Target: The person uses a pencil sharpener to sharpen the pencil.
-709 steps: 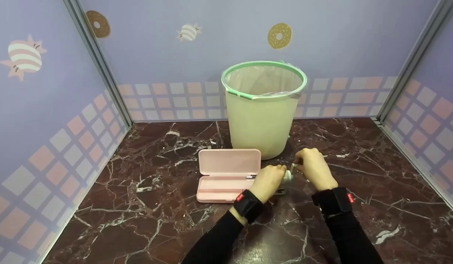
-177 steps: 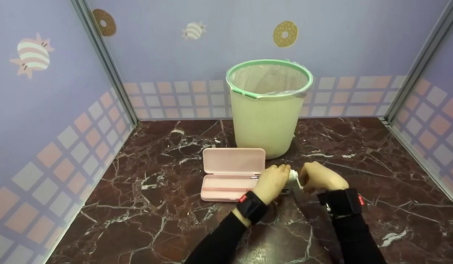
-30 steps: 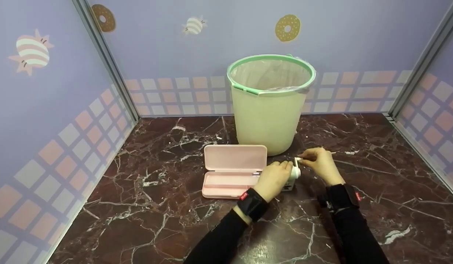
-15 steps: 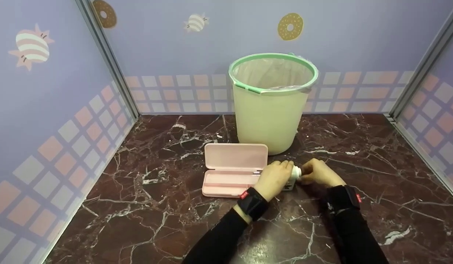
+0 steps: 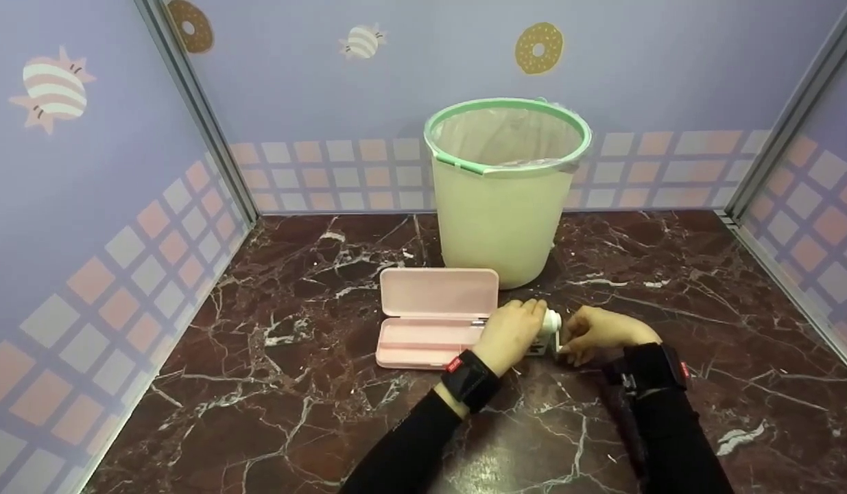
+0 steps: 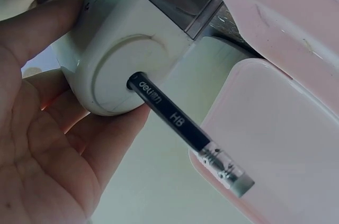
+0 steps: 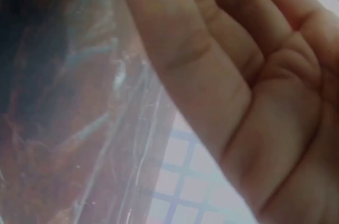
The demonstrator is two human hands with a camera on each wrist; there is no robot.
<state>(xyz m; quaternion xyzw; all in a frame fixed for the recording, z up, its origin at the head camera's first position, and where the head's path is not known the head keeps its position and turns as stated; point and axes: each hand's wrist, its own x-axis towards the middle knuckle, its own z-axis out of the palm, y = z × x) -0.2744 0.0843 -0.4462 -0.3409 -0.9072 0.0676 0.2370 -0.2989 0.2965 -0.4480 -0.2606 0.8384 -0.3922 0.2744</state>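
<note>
A white hand-crank pencil sharpener (image 6: 114, 44) with a dark translucent shavings drawer (image 6: 183, 1) rests on the table, gripped from above by my left hand (image 5: 512, 334). A black HB pencil (image 6: 177, 121) sticks out of its round hole, eraser end outward. On the opposite side, my right hand (image 5: 599, 334) pinches the end of the white crank handle (image 5: 559, 339), which points downward. Just left of the sharpener lies an opened pink pencil case (image 5: 423, 336), partly behind my left hand. The right wrist view shows only my blurred palm and fingers (image 7: 175, 49).
Behind the case stands a pale green bin (image 5: 502, 219) with a clear liner and green rim. Patterned walls (image 5: 313, 82) enclose the back and sides of the dark red marbled table (image 5: 293, 405).
My right hand has carried the crank around, from pointing up a second ago to pointing down now. My left hand stays on the sharpener; the pencil case has not moved.
</note>
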